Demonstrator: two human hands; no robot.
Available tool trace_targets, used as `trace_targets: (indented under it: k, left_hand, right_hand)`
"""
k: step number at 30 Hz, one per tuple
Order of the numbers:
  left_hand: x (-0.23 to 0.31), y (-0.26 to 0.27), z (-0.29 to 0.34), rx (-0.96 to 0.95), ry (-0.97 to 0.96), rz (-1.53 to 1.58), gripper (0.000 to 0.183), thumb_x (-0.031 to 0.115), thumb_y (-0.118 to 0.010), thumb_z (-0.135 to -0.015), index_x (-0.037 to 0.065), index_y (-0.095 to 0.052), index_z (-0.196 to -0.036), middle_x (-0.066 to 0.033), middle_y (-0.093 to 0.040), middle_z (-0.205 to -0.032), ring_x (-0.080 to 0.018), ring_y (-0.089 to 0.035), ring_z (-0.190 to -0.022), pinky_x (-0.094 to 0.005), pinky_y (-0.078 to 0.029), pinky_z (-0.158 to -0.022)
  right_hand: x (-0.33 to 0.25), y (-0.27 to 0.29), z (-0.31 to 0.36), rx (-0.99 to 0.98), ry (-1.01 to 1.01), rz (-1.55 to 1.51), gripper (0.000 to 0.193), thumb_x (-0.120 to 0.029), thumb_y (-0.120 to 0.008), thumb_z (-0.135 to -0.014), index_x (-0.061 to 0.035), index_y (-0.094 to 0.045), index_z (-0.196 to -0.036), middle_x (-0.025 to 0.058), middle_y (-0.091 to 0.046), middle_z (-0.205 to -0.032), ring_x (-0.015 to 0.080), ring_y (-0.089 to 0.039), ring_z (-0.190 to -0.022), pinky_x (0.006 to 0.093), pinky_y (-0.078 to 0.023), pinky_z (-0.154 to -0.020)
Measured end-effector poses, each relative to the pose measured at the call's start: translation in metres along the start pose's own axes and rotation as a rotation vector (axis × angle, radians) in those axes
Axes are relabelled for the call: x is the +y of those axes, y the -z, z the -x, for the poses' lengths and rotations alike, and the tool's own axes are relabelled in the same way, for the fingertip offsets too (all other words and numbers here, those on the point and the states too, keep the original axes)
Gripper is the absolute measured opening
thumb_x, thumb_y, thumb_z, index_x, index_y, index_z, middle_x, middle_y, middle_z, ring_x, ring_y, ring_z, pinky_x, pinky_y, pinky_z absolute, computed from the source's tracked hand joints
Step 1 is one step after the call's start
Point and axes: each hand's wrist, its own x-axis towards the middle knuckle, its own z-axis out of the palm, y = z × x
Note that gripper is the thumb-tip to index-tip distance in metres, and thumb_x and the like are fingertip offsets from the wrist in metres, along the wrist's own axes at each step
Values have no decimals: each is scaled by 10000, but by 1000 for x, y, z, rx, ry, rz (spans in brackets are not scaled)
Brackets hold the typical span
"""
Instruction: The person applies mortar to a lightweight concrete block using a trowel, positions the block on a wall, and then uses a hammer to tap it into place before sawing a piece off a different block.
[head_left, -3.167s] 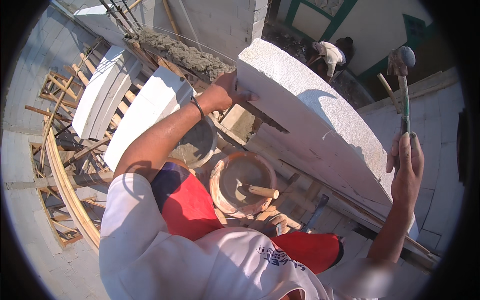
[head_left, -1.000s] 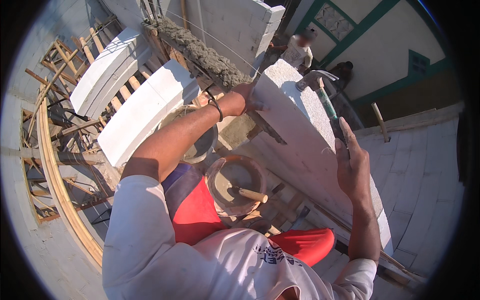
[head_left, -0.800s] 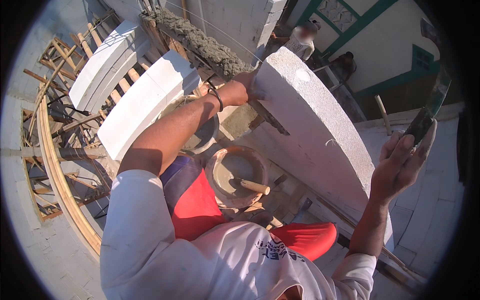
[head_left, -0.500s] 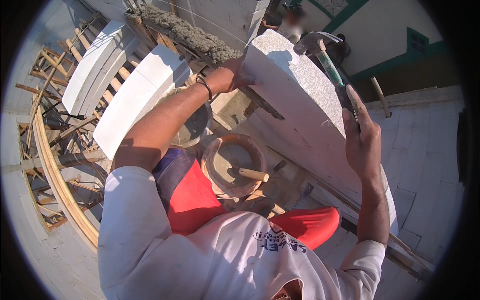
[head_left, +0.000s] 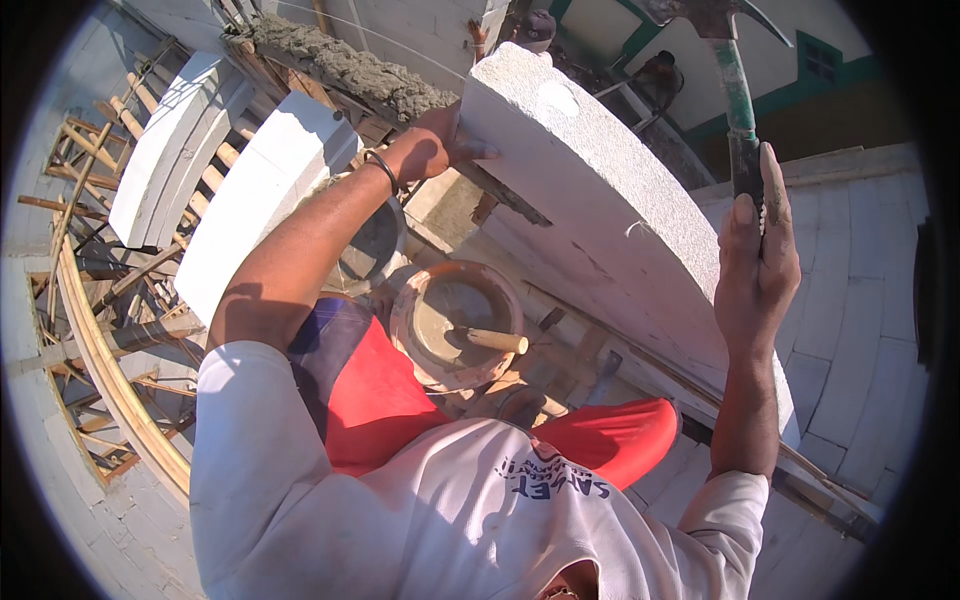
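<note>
Large white curved block (head_left: 610, 210) standing tilted at centre right, far end gripped by left hand (head_left: 440, 148), fingers pinching its edge. Right hand (head_left: 757, 262) closed around raised green-handled hammer (head_left: 735, 90), right of block. Near, bucket (head_left: 458, 325) with wooden-handled tool; mortar bed (head_left: 345, 68) far left.

The sun is bright and makes dark shadows. White blocks (head_left: 860, 300) cover the floor on the right. A white wall with green trim (head_left: 800, 75) stands far behind. A strip of grey mortar (head_left: 345, 70) tops a wall at the back. On the left, wooden sticks (head_left: 95, 330) cross under curved white blocks (head_left: 165, 150)
</note>
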Motion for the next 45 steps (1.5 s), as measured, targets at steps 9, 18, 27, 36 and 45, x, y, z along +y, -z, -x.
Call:
trace_targets:
  k: [9, 18, 27, 36, 45]
  left_hand:
    - [15, 5, -3, 23, 8, -56, 713, 479, -737, -830, 1, -530, -1317, -249, -658, -1178, -411, -630, -1105, -438, -503, -943]
    - [31, 5, -2, -1, 95, -22, 660, 394, -790, -812, -2, -554, -1285, -228, -667, -1183, -374, -639, -1117, -410, -497, -953]
    - [16, 4, -5, -3, 11, 37, 688, 409, -777, -813, -13, -528, -1296, -236, -671, -1162, -383, -640, -1105, -423, -499, -946]
    - [13, 2, -5, 11, 64, -31, 712, 420, -793, -792, -19, -523, -1283, -238, -679, -1112, -382, -648, -1085, -425, -505, -928]
    - [8, 1, 0, 36, 25, -32, 671, 389, -805, -797, 1, -534, -1272, -212, -684, -1123, -361, -661, -1070, -419, -513, -910]
  right_hand:
    - [5, 0, -2, -326, 16, 155, 474, -68, -532, -998, -97, -470, -1466, 268, -685, -1105, 274, -711, -921, 345, -520, -821]
    - [17, -17, 11, -294, 142, 275, 486, -27, -544, -981, -84, -476, -1459, 235, -676, -860, 165, -629, -741, 302, -497, -705]
    - [5, -17, 3, -118, 188, 76, 504, -47, -515, -1002, -60, -417, -1496, 139, -680, -933, 150, -608, -747, 299, -496, -739]
    - [2, -24, -4, 3, 183, -16, 480, -19, -540, -972, -64, -486, -1447, 275, -693, -1045, 286, -725, -919, 354, -532, -795]
    - [-1, -23, -19, 34, 287, 0, 498, 11, -565, -950, -62, -492, -1438, 279, -659, -1169, 371, -715, -957, 363, -537, -823]
